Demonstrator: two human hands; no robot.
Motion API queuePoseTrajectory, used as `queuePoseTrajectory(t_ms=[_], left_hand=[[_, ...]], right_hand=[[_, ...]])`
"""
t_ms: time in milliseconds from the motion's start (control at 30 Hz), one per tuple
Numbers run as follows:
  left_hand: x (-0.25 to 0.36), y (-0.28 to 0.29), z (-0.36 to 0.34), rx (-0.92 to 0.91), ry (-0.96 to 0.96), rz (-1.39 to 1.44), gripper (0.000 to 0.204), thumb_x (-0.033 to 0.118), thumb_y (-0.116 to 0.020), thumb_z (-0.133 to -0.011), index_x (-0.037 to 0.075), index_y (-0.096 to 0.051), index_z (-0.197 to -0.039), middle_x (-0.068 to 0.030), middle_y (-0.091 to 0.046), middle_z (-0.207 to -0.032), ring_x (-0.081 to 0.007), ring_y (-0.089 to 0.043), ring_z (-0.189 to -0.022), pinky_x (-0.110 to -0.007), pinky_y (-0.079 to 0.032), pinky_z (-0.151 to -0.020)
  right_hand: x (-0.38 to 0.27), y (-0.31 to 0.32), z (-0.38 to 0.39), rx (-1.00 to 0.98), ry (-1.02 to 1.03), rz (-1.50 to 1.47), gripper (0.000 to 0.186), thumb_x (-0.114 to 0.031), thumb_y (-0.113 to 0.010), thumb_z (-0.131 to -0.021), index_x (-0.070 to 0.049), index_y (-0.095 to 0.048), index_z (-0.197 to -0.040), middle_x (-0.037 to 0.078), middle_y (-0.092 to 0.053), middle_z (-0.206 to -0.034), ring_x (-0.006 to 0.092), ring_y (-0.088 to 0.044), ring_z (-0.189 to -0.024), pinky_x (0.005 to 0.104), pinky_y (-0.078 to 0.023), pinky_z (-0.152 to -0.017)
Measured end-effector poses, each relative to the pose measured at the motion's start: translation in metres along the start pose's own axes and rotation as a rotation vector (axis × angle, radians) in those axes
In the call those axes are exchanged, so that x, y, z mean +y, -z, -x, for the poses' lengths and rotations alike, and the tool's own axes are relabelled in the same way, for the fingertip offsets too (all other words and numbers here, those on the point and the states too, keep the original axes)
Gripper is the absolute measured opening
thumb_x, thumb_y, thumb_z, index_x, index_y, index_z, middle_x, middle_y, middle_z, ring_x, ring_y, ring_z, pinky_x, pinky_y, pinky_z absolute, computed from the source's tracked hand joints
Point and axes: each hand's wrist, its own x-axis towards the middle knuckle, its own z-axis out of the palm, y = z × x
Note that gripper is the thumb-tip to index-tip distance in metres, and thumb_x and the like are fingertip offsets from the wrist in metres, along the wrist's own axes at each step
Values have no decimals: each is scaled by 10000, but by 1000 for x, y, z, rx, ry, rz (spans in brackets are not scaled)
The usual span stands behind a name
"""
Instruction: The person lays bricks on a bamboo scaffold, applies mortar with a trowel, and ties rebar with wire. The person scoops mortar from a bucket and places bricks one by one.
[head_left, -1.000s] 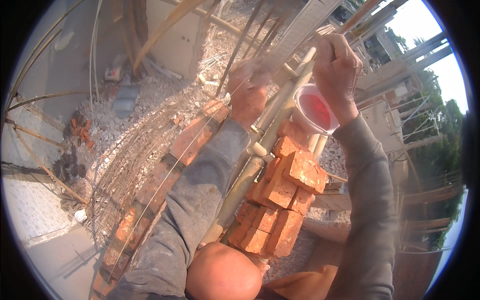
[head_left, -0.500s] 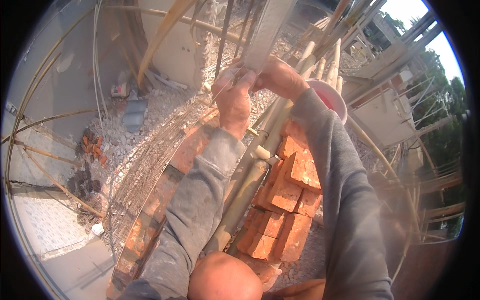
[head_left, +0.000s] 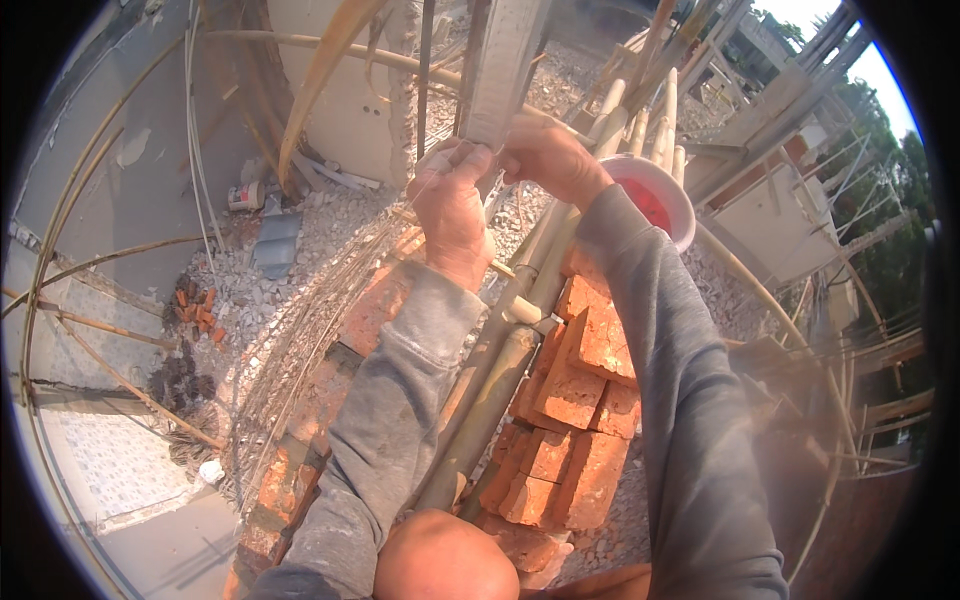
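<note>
My left hand [head_left: 450, 210], fingers curled closed, holds a thin pale string [head_left: 418, 190] against the lower part of a pale upright post [head_left: 496, 75]. My right hand [head_left: 552, 160] is closed beside it at the post, its fingertips close to the left thumb; what it pinches is hidden. Under the left forearm runs a narrow course of bricks and mortar [head_left: 295, 470]. A white bucket with red inside [head_left: 645, 200] sits just right of the right wrist. Loose orange bricks [head_left: 565, 480] are stacked between my forearms, beside bamboo poles [head_left: 480, 430].
My bare knee [head_left: 445, 560] shows at the lower edge. Rubble [head_left: 300, 240] lies left, with broken orange brick pieces [head_left: 200, 310], a grey sheet [head_left: 275, 245] and bent canes [head_left: 100, 150]. Poles and scaffolding [head_left: 820, 300] stand at right; concrete wall panels [head_left: 330, 80] are behind.
My right hand has come left from above the bucket to meet my left hand at the post, and the right forearm swung inward. Over the last half second both hands have shifted only slightly.
</note>
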Motion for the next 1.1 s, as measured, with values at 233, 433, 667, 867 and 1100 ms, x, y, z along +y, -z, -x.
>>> queuePoseTrajectory(t_ms=[233,433,667,867,1100], left_hand=[[9,-12,6,101,118,123,185,20,-729,-926,-41,-729,-1101,-54,-711,-999,-164,-642,-950,-322,-475,-919],[2,-7,5,98,-12,-1,191,14,-751,-911,-69,-725,-1081,-100,-668,-1174,-188,-652,-1045,-345,-498,-978],[-3,4,2,-20,-160,-201,283,48,-748,-938,-56,-730,-1201,-78,-681,-1264,-187,-604,-1178,-340,-433,-1051],[-10,10,2,-59,-112,-93,239,76,-758,-955,-45,-728,-1159,-104,-664,-1354,-196,-597,-1233,-372,-435,-1086],[-13,17,-4,-160,-117,-66,343,164,-792,-995,-36,-698,-1257,-98,-663,-1380,-189,-606,-1244,-372,-448,-1099]], right_hand=[[-6,-14,7,36,-159,95,224,-230,-654,-1045,-27,-738,-1085,47,-659,-995,159,-660,-901,338,-606,-781],[9,-9,2,47,-103,-62,271,-262,-647,-1058,-20,-746,-1129,55,-680,-993,165,-685,-929,350,-613,-809],[4,-11,8,187,83,-98,232,-188,-661,-1043,4,-767,-1118,53,-664,-944,170,-665,-917,327,-570,-740],[-2,-7,4,59,168,83,139,-53,-701,-982,16,-766,-1085,59,-673,-877,174,-647,-795,321,-535,-692],[-2,-4,-8,78,-62,-299,153,-75,-710,-979,58,-766,-1029,95,-693,-878,185,-677,-810,339,-545,-714]])
